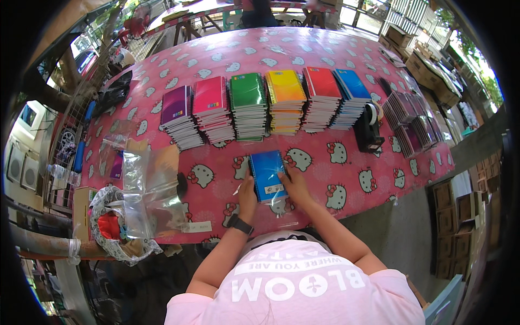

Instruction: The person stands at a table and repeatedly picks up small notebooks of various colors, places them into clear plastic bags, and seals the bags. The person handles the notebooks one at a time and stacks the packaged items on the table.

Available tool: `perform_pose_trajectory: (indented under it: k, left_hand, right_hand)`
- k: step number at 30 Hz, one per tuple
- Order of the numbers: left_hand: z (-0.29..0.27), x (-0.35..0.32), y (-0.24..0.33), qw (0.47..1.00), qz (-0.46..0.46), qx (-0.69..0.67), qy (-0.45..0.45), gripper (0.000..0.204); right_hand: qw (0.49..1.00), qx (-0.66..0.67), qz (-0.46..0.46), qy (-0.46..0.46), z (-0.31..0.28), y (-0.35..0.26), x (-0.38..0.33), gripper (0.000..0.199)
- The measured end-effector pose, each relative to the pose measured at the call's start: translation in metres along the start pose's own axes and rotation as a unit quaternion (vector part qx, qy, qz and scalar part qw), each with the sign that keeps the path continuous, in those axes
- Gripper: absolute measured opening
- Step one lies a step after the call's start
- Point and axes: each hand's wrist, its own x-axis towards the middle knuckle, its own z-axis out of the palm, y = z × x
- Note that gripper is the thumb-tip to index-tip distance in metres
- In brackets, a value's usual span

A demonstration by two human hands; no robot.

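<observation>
A blue spiral notebook (266, 172) with a small white label near its lower edge lies at the table's near side, apparently inside a clear plastic sleeve. My left hand (247, 194) holds its left edge. On the other side my right hand (296, 187) grips the right edge, thumb over the cover. Just beyond stand stacks of spiral notebooks: purple (177, 105), pink (210, 96), green (248, 92), yellow (285, 88), red (323, 84) and blue (352, 85). Several clear plastic bags (146, 189) lie to the left of my left hand.
A black tape dispenser (370, 132) stands right of the stacks, near wrapped notebook packs (411, 122). At the left edge hang a patterned cloth bag (116, 244) and a cardboard box (82, 208). A label strip (196, 227) lies near the front edge. Cardboard boxes (457, 227) fill the right.
</observation>
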Motion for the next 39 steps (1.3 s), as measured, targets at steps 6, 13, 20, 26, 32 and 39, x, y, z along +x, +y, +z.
perform_pose_trajectory:
  k: [6,13,20,26,32,39]
  left_hand:
    - [-0.009,0.001,-0.030,0.997,0.036,0.052,0.040,0.052]
    - [-0.001,0.001,-0.020,0.993,0.074,0.080,0.048,0.049]
    - [0.000,-0.003,-0.026,0.980,0.081,0.166,0.075,0.047]
    - [0.010,-0.005,-0.020,0.961,0.163,0.216,0.062,0.048]
    - [-0.030,-0.004,0.001,0.858,0.181,0.469,0.106,0.047]
    - [-0.082,0.008,-0.007,0.882,0.218,0.397,0.126,0.042]
  right_hand:
    - [0.999,0.021,-0.045,-0.020,0.001,-0.013,0.000,0.063]
    - [0.996,0.006,-0.076,-0.047,-0.002,-0.002,0.007,0.068]
    - [0.885,-0.380,-0.263,-0.057,-0.012,-0.011,0.004,0.064]
    - [0.875,-0.382,-0.290,-0.070,-0.014,-0.016,0.004,0.060]
    - [0.849,-0.441,-0.280,-0.083,-0.017,-0.017,0.003,0.060]
    - [0.843,-0.462,-0.263,-0.084,-0.013,-0.022,0.001,0.061]
